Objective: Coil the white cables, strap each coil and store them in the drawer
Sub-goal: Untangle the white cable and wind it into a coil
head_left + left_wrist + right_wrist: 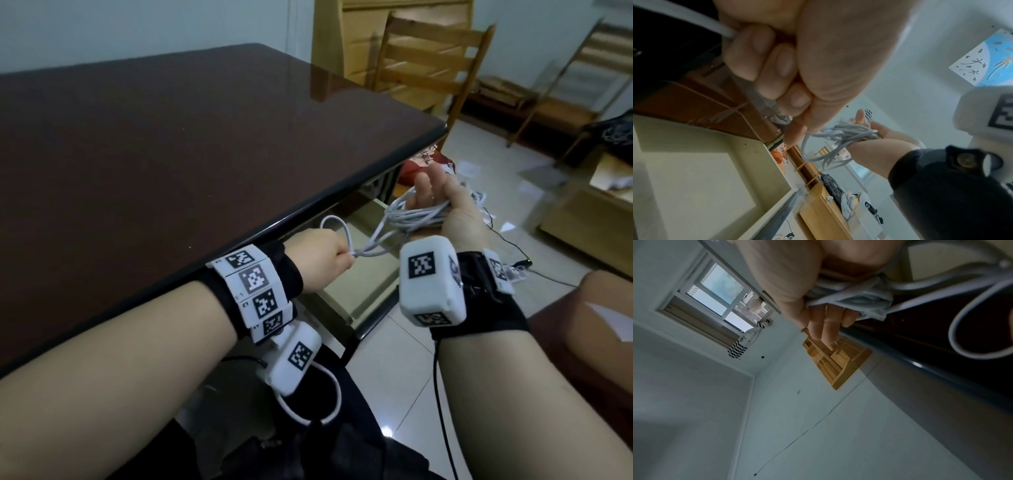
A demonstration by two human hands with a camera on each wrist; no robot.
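Observation:
A white cable (pixel 418 216) is wound in several turns around the palm of my right hand (pixel 435 192), whose fingers (pixel 828 324) are stretched out straight. From that coil (pixel 849 133) strands run left to my left hand (pixel 342 260), a fist that grips them (pixel 797 81). A free loop (pixel 334 222) of the cable sticks up beyond the fist. Both hands hover over the open pale drawer (pixel 346 291) under the edge of the dark table (pixel 171 154). The right wrist view shows the wound strands (pixel 849 293) across the palm.
A wooden chair (pixel 424 61) stands past the table's far corner and another (pixel 582 68) further right. Papers, a red bag (pixel 411 168) and a power strip (pixel 510 274) with cords lie on the tiled floor. A low wooden cabinet (pixel 599 212) is at the right.

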